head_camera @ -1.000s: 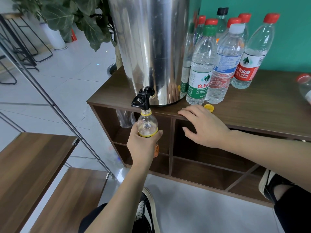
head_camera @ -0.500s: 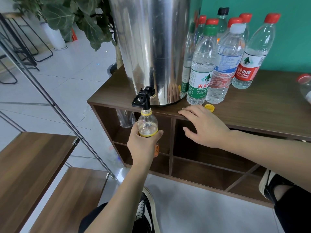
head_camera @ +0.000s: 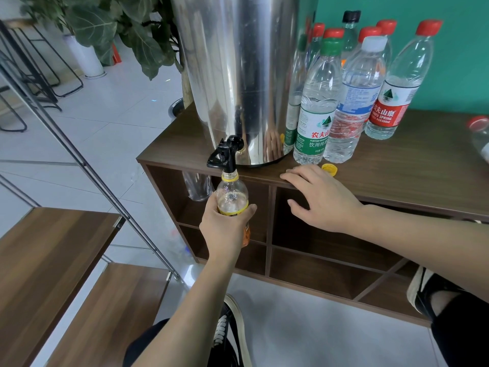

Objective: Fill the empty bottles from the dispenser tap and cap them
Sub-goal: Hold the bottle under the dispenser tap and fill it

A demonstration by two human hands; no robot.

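— Where are the hands?

— The left hand (head_camera: pixel 225 229) reaches up from below, fingers and thumb wrapped round a small bottle (head_camera: pixel 232 197), holding it upright with its open yellow-ringed neck right under the black tap (head_camera: pixel 223 156) of the steel dispenser (head_camera: pixel 238 75). The right hand (head_camera: pixel 325 197) lies palm down on the front edge of the brown table (head_camera: pixel 423 176), fingers straight and slightly spread, thumb hanging over the edge; it holds nothing.

— And the cap?

— A yellow cap (head_camera: pixel 330 170) lies on the table just beyond the right hand's fingers, apart from them.

— Any writing?

— A green-capped bottle (head_camera: pixel 316 109) beside the dispenser has a green label with red Chinese characters reading 农夫山, cut off by the next bottle, and white characters below. A white-capped bottle (head_camera: pixel 354 102) with a blue label stands touching it; its text is too blurred to read. Further right, a red-capped bottle (head_camera: pixel 399 83) carries a red label, 农夫山泉, with "SPRING" beneath. More red-capped bottles and one black-capped bottle (head_camera: pixel 350 30) stand behind. The small bottle's orange label is mostly hidden by the left hand.
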